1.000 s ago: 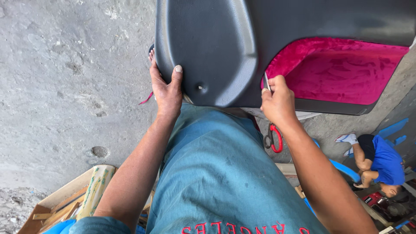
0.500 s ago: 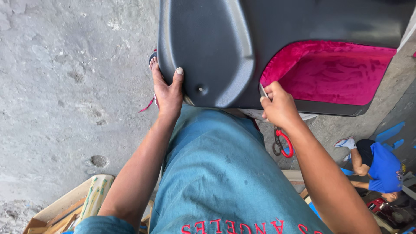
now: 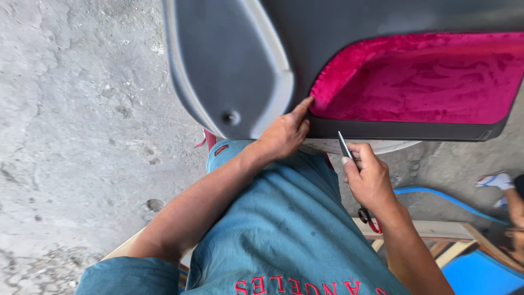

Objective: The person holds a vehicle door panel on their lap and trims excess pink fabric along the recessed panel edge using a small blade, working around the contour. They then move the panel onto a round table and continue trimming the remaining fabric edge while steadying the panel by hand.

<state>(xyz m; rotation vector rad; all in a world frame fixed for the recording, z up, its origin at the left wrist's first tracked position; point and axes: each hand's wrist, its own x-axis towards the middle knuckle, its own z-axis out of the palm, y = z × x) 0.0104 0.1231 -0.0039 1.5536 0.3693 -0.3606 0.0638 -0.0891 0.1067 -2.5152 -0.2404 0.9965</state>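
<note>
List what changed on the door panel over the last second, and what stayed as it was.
The left hand left the grey panel's lower left edge and moved right; its fingertip now presses the corner of the pink plush insert. The right hand dropped below the panel's bottom edge, holding scissors with blades pointing up. The panel remains propped over the person's lap, and the concrete floor looks unchanged.

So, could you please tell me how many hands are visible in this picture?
2. The left hand presses the grey door panel beside the pink fabric inset. The right hand holds scissors just below the panel. A co-worker's hands may be hidden at the right edge.
</note>
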